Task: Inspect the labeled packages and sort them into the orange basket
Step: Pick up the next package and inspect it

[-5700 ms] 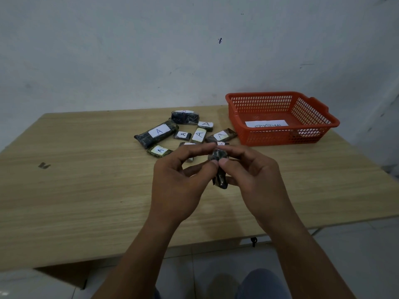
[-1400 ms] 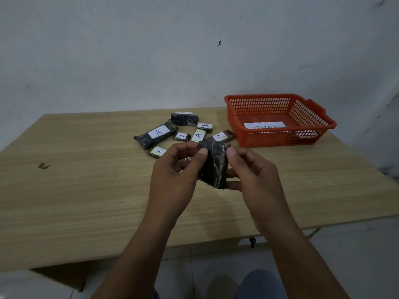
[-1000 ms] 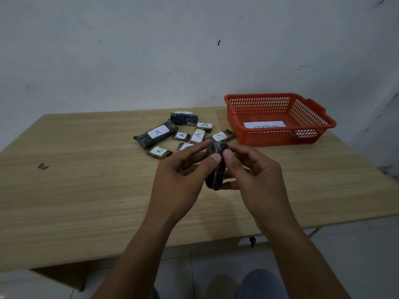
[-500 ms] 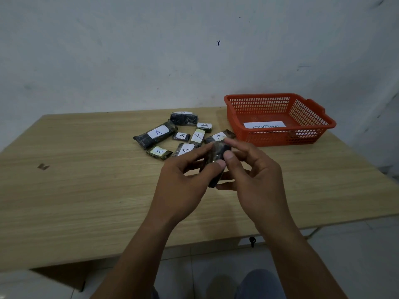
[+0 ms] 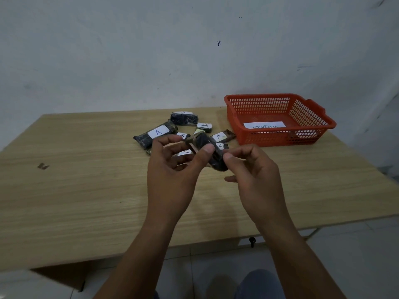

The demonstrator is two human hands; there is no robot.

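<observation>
Above the middle of the wooden table point(image 5: 86, 190), both hands pinch one dark wrapped package point(image 5: 212, 154). My left hand point(image 5: 174, 175) holds its upper left end with thumb and fingers. My right hand point(image 5: 252, 178) grips its lower right end. The package lies tilted, and no label shows on the side facing me. Behind the hands, several dark packages with white "A" labels point(image 5: 158, 133) lie in a loose cluster. The orange basket point(image 5: 311, 134) stands at the far right with a white paper label point(image 5: 264, 125) on its floor.
A pale wall rises just behind the table's far edge. A small dark mark point(image 5: 43, 166) sits on the left part of the tabletop. Tiled floor and my knee point(image 5: 257, 283) show below the near edge.
The package has been turned between my fingers, from upright with its broad face showing to edge-on, and now lies tilted. Both hands have stayed over the same spot on the table.
</observation>
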